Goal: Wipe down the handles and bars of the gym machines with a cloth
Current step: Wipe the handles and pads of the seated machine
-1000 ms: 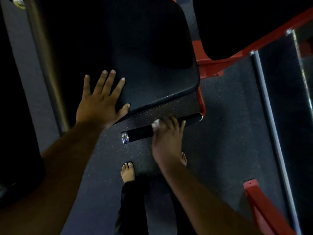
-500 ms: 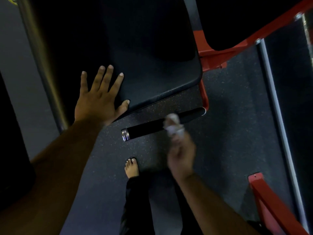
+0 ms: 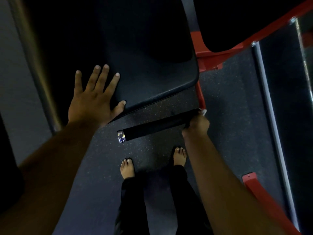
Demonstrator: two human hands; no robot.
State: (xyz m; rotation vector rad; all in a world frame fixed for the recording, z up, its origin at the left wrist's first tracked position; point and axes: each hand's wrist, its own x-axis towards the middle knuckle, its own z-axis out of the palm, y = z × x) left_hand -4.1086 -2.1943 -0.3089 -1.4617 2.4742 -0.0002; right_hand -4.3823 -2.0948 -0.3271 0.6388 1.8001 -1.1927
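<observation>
Two hands are at work on the machine below us. Our left hand (image 3: pixel 92 100) lies flat with its fingers straight and spread on the near left corner of the dark padded seat (image 3: pixel 152 70), the thumb hooked against the seat's front edge. Our right hand (image 3: pixel 197 123) is wrapped around the far right end of the black foam handle (image 3: pixel 152 127), just where that handle meets the red frame (image 3: pixel 200 97). A scrap of white cloth (image 3: pixel 204 112) pokes out above the knuckles, bunched between our fingers and the handle, so the grip is clamped on cloth and handle together. Most of the cloth is hidden inside the fist.

The handle runs slantwise below the seat's front edge, with a shiny metal cap (image 3: pixel 121 136) at its free left end, well apart from our right hand. Both of our bare feet (image 3: pixel 127 168) stand on the speckled rubber floor (image 3: pixel 228 102) just under the handle, in dark trousers. A grey metal bar (image 3: pixel 269 107) runs along the right side, and another red frame piece (image 3: pixel 259 194) sits near the lower right corner. We can read no brand, label or writing anywhere; the light is too dim.
</observation>
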